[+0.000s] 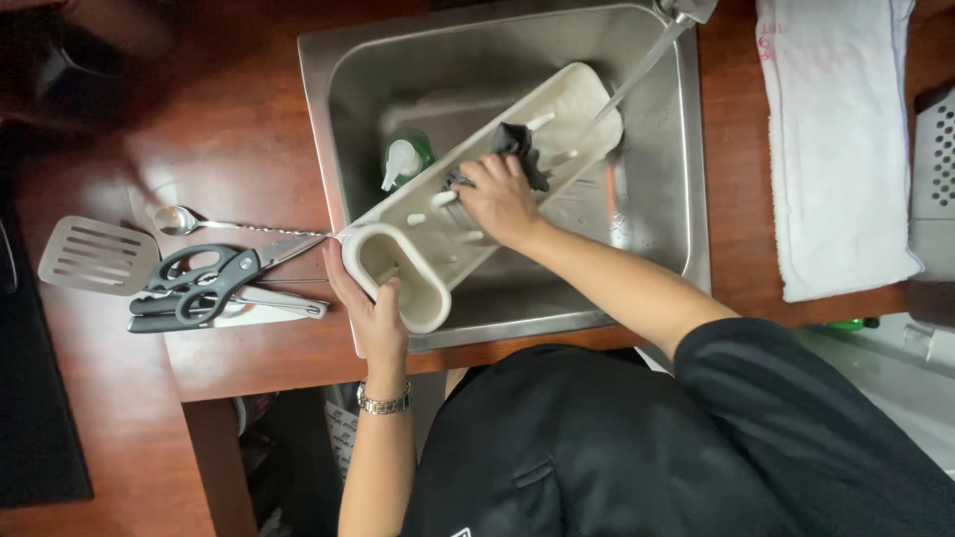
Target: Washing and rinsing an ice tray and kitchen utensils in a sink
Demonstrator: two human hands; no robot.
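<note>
A cream plastic dish rack (pixel 557 109) with a cup-shaped utensil holder lies tilted across the steel sink (pixel 328 119), under a running stream of tap water. My left hand (pixel 373 313) grips the utensil holder end at the sink's near left corner. My right hand (pixel 497 199) presses a dark cloth (pixel 517 144) against the rack's inner surface among its pegs.
A green soap bottle (pixel 406 159) stands in the sink behind the rack. On the wooden counter to the left lie a slotted spatula (pixel 95 256), a spoon (pixel 179 221), scissors (pixel 204 278) and other utensils. A white towel (pixel 836 149) lies on the right.
</note>
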